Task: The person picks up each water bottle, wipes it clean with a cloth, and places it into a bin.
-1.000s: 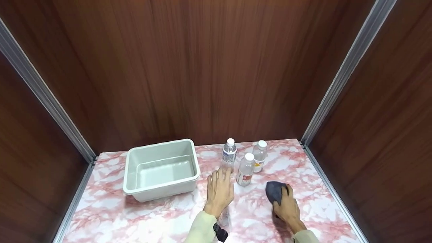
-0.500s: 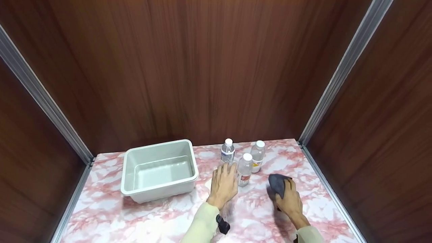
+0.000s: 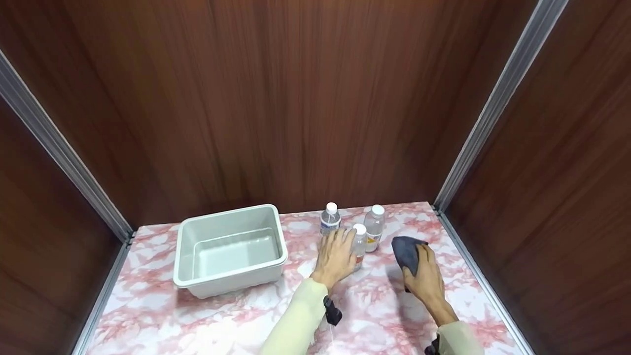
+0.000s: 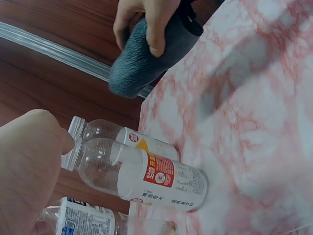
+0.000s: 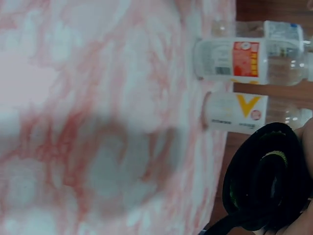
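Note:
My left hand (image 3: 336,257) reaches over the table with its fingers extended, close beside the front clear plastic bottle (image 4: 146,171); the frames do not show whether it touches it. That bottle has a white cap and a red-and-white label. Just behind it stands a bottle with a yellow V label (image 5: 237,111). A slimmer bottle with a blue-and-white label (image 3: 330,219) stands farther left, partly behind my fingers. My right hand (image 3: 426,276) holds a fuzzy blue-grey rounded thing (image 4: 142,58) above the table; its dark, black-rimmed end and strap show in the right wrist view.
A pale grey plastic bin (image 3: 231,241) sits on the left of the pink-and-white marbled table (image 3: 148,315). Brown wood-grain panels (image 3: 276,98) with metal corner strips (image 3: 485,113) enclose the back and sides. A small white piece (image 3: 306,267) lies left of my left hand.
My left hand has moved right and slightly forward, toward the front bottle. My right hand has raised the fuzzy blue-grey thing and carried it forward. The bottles still stand.

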Tool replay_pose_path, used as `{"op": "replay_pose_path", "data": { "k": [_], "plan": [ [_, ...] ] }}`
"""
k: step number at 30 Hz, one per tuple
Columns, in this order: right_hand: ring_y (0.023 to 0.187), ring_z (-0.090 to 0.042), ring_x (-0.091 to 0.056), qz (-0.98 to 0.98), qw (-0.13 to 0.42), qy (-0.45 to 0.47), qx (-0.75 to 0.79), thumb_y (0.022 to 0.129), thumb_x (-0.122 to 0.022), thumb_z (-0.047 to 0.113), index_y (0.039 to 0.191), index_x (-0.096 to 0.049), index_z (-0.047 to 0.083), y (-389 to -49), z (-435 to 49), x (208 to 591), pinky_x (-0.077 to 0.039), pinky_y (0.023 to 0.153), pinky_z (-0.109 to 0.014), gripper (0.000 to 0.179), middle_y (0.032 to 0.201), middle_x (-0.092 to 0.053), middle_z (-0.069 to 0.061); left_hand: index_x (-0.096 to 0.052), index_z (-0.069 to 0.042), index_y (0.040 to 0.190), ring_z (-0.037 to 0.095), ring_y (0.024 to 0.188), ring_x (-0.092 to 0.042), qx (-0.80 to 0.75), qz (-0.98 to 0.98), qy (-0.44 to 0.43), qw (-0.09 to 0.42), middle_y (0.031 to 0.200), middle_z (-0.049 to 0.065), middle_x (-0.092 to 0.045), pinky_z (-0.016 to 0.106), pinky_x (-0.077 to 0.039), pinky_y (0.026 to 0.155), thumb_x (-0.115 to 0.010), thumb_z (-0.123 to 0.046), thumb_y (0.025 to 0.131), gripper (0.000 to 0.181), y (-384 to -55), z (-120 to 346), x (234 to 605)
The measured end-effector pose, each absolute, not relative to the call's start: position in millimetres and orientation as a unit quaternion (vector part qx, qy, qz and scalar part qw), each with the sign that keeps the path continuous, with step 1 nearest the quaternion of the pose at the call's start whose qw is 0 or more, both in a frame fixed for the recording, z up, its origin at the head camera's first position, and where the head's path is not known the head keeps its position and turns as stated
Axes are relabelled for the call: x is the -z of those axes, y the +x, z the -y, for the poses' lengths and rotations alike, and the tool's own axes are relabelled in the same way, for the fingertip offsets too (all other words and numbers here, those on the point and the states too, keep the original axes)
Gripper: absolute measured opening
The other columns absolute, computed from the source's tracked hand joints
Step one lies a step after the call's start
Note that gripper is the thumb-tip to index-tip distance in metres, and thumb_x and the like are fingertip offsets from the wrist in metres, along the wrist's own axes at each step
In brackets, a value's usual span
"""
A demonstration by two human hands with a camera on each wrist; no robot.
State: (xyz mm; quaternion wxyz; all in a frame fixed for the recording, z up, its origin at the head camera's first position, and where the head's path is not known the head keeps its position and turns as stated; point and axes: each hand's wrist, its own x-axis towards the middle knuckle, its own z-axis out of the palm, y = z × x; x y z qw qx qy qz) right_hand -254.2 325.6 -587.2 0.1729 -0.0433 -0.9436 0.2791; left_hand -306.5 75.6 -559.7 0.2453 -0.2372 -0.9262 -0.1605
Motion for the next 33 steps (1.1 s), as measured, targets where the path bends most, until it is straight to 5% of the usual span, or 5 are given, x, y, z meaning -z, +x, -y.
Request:
{"op": "replay_pose_path", "data": {
  "k": [7,27,33],
  "plan": [
    [0.128,-0.053,-0.052,0.94,0.199,-0.02,-0.275,0.085,-0.072,0.012,0.148,-0.042,-0.003,-254.1,-319.6,573.0,-0.045,0.102,-0.066,0.071,0.153,-0.04,-0.026,-0.056,-0.014,0.14,0.029,0.127,-0.057,0.152,0.94,-0.238,0.191,0.138,0.011,-0.06,0.047,-0.05,0.101,-0.07,-0.025,0.085,0.058,-313.2,-80.2,553.6],
    [0.125,-0.049,-0.056,0.929,0.258,0.026,-0.265,0.081,-0.078,0.012,0.144,-0.048,0.0,-252.7,-297.5,542.6,-0.047,0.099,-0.064,0.071,0.151,-0.045,-0.022,-0.054,-0.023,0.143,0.027,0.135,-0.054,0.094,0.949,-0.261,0.152,0.153,0.007,-0.05,0.052,-0.046,0.109,-0.077,-0.027,0.084,0.063,-322.4,-92.9,555.2],
    [0.128,-0.048,-0.056,0.929,0.254,0.029,-0.268,0.081,-0.077,0.012,0.145,-0.047,0.0,-252.6,-295.7,539.1,-0.047,0.101,-0.064,0.072,0.151,-0.044,-0.022,-0.055,-0.024,0.143,0.028,0.125,-0.061,0.09,0.948,-0.264,0.156,0.148,0.007,-0.052,0.049,-0.049,0.108,-0.077,-0.025,0.085,0.062,-323.2,-93.7,558.9]
  ]
}}
